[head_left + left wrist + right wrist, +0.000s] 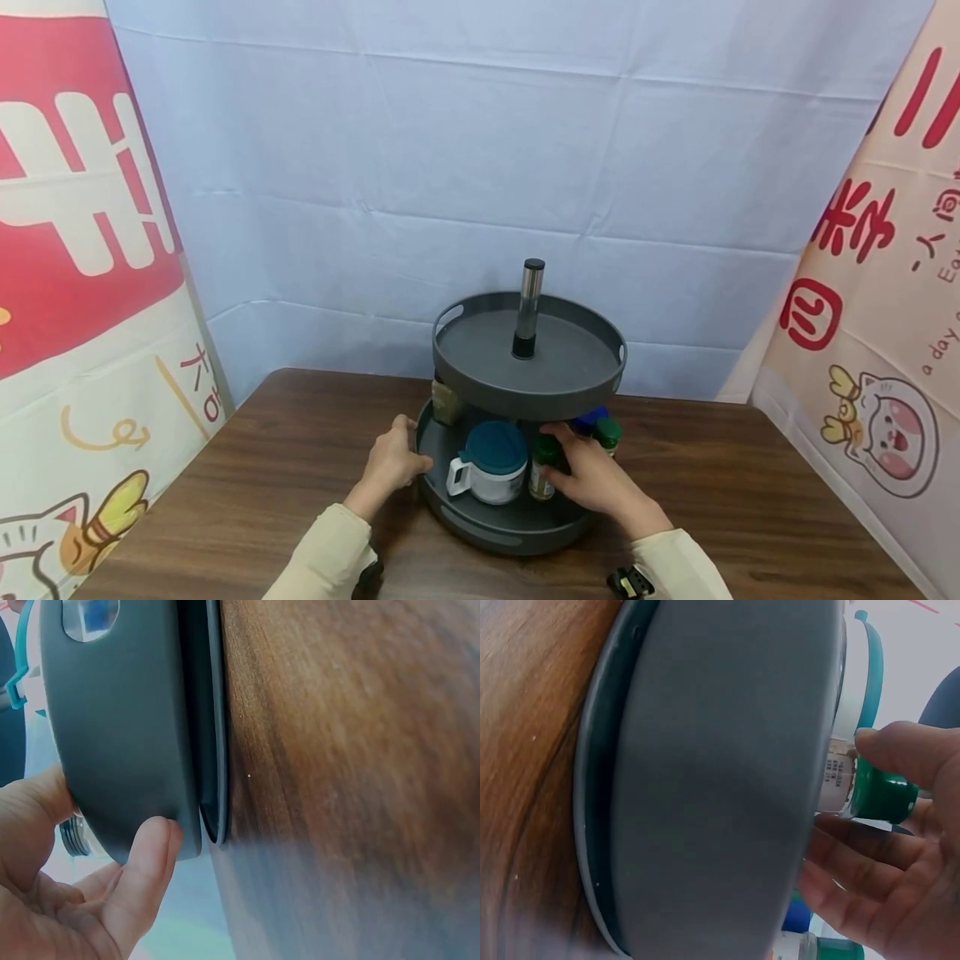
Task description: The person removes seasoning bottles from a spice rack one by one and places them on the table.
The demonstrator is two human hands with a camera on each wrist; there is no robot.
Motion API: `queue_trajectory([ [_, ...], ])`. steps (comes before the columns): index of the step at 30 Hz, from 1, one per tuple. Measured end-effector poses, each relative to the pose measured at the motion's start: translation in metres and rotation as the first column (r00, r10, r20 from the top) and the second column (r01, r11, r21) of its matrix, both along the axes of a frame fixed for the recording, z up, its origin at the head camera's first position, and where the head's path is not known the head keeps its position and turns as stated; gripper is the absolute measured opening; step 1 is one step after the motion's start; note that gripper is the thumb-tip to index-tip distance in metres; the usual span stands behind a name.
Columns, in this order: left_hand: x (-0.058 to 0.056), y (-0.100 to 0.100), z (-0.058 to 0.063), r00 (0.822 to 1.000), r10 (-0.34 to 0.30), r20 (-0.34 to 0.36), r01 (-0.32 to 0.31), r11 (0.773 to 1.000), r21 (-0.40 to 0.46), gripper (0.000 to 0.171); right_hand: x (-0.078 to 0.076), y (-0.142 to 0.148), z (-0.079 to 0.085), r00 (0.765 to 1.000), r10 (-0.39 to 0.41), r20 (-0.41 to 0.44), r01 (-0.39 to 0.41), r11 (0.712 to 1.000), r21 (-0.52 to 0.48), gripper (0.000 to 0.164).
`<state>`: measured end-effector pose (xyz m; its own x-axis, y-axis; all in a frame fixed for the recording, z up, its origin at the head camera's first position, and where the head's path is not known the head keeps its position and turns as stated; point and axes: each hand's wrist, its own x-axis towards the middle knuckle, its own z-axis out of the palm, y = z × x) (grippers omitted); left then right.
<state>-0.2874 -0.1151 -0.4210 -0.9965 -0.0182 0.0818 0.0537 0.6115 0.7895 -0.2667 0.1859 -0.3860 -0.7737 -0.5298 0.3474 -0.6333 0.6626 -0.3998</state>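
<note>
A dark grey two-tier rotating organizer [528, 396] stands on the table. My left hand [392, 460] grips the left rim of its lower tray [468, 527], thumb over the edge and fingers along the outer wall [116, 727]. On the lower tray, my right hand [592, 473] holds a small spice jar with a green cap [547, 448]; in the right wrist view the thumb lies at the jar's green cap [881, 791] and the other fingers pass beside it. Just left of that jar sits a white handled container with a teal lid [497, 454].
A second green-capped jar [607, 432] and a blue-topped item [588, 419] are at the lower tray's right. A jar with pale contents [447, 404] sits at its back left. The upper tray [480, 342] overhangs them, with a metal post [529, 304] through its middle.
</note>
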Motion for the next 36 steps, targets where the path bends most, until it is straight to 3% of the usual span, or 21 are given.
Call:
queue_trajectory([
  [12, -0.0004, 0.0017, -0.0018, 1.000, 0.020, -0.007, -0.021, 0.999, -0.025, 0.058, 0.0004, -0.0022, -0.0023, 0.998, -0.008, 0.056, 0.009, 1.000, -0.017, 0.045],
  [19, -0.0013, 0.0023, -0.0011, 1.000, 0.023, -0.002, -0.023, 0.999, -0.039, 0.059, 0.0030, -0.0014, -0.0040, 1.000, -0.007, 0.009, 0.007, 1.000, -0.015, 0.050],
  [27, -0.0015, 0.0012, 0.0011, 0.999, 0.024, -0.022, -0.026, 0.996, -0.091, 0.059, 0.0051, -0.0046, -0.0025, 0.999, -0.015, -0.045, 0.014, 1.000, -0.016, 0.042],
  [32, -0.0013, 0.0009, 0.0003, 1.000, 0.020, -0.023, -0.022, 0.996, -0.087, 0.060, 0.0079, -0.0087, 0.0001, 0.998, -0.056, 0.003, 0.057, 0.998, -0.017, 0.039],
  [36, -0.0013, 0.0010, -0.0003, 0.999, 0.019, -0.028, -0.021, 0.996, -0.083, 0.060, 0.0090, -0.0098, 0.0011, 0.999, -0.045, 0.014, 0.046, 0.999, -0.021, 0.040],
])
